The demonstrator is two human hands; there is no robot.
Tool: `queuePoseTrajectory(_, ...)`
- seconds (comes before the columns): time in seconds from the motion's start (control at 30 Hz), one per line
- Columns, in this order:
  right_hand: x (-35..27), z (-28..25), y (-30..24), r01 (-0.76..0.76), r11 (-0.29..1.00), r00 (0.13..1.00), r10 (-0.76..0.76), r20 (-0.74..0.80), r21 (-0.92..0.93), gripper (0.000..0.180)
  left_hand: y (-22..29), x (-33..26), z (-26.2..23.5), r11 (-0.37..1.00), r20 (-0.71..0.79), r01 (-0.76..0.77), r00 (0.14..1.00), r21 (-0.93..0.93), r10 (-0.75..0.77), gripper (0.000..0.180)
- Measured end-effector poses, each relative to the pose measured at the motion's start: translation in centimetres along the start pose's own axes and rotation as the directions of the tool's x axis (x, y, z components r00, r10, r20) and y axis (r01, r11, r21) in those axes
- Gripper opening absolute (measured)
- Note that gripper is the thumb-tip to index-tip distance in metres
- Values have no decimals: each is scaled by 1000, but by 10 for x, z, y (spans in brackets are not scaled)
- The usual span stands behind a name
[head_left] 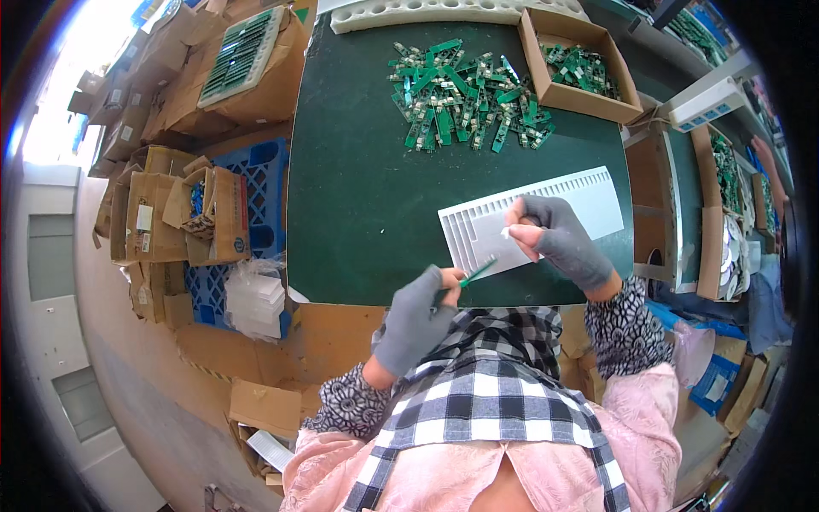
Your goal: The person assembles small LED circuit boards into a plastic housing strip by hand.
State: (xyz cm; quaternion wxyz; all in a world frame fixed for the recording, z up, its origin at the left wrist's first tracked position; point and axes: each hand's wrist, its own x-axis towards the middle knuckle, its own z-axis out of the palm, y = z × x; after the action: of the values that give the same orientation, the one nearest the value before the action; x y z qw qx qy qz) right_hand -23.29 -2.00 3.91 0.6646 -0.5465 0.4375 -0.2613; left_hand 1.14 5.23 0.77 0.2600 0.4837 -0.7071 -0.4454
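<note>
My left hand point(418, 317), in a grey fingerless glove, pinches one end of a narrow green circuit board point(479, 270) at the table's front edge. The board's far end reaches over the lower left corner of a white slotted tray point(595, 207). Above the middle of that tray is my right hand point(559, 239), gloved alike, thumb and fingertips closed on a small white piece point(505, 231). The kind of this piece is too small to make out. Rows of slots run along the tray's far edge and left end.
Beyond the tray lies a loose heap of small green circuit boards point(469, 94). An open cardboard box point(589, 96) of similar boards stands at the back right, beside a white foam strip with holes point(435, 12). Cartons point(152, 218) and a blue pallet point(266, 162) are left of the table.
</note>
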Motion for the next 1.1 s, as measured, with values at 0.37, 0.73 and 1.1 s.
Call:
queuePoseTrajectory(0.37, -16, 39, 36, -89, 972, 949, 16, -315, -218, 13, -15, 44, -13, 670, 351, 445, 893, -595, -281, 15)
queuePoseTrajectory(0.73, -13, 41, 36, -73, 953, 948, -25, -318, -292, 18, -13, 44, -13, 690, 348, 444, 893, -571, -287, 15)
queuePoseTrajectory(1.1, -15, 45, 39, -74, 949, 942, -34, -334, -306, 19, -11, 41, -11, 685, 346, 446, 892, -576, -290, 13)
